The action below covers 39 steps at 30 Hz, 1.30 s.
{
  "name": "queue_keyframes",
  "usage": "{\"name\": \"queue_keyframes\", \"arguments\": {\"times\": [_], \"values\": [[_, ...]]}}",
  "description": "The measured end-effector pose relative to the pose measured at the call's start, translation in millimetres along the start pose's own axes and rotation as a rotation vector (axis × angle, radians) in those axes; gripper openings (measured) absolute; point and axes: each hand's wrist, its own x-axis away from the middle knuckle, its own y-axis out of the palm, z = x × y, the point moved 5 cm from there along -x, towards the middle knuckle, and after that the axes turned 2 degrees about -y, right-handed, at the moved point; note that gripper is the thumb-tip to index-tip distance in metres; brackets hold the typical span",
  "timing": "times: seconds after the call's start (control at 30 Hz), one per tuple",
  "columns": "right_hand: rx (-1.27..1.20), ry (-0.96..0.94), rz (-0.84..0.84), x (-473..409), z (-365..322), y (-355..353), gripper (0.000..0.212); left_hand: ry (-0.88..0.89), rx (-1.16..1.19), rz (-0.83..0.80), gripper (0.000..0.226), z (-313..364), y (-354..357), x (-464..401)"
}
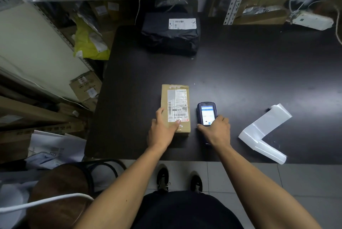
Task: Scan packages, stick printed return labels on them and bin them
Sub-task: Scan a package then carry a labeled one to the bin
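A small brown cardboard box (175, 95) with a white shipping label lies near the front of the dark table (240, 73). My left hand (162, 128) grips its near end, thumb on the left side and fingers on the label. To the right, a handheld scanner (206, 112) with a lit screen lies flat on the table. My right hand (216, 130) holds the scanner's near end, fingers curled round its edges. A black plastic-wrapped package (170, 39) with a white label sits at the back of the table.
An L-shaped strip of white label backing paper (262, 132) lies on the table at the right. Metal shelves with boxes and bags stand behind and to the left. A round wooden stool (61, 191) and piled parcels are at the lower left.
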Motion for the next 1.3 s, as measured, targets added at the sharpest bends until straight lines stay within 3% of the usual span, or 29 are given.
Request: {"name": "queue_keyframes", "arguments": {"times": [0.53,0.8,1.0,1.2,1.3], "values": [[0.087,0.038,-0.046,-1,-5,7,0.087,0.074,-0.012,-0.025,0.075,3,0,-8],[0.030,-0.077,0.119,15,-10,-20,0.064,0.462,-0.279,0.022,0.052,45,-8,-12],[-0.072,-0.114,0.276,19,15,-59,0.052,0.741,-0.286,-0.061,0.039,105,34,7],[-0.152,-0.061,0.347,-4,70,-108,0.046,0.874,-0.250,-0.163,0.040,172,98,33],[-0.168,-0.028,0.367,-17,105,-132,0.043,0.847,-0.263,-0.246,0.041,201,133,43]]}}
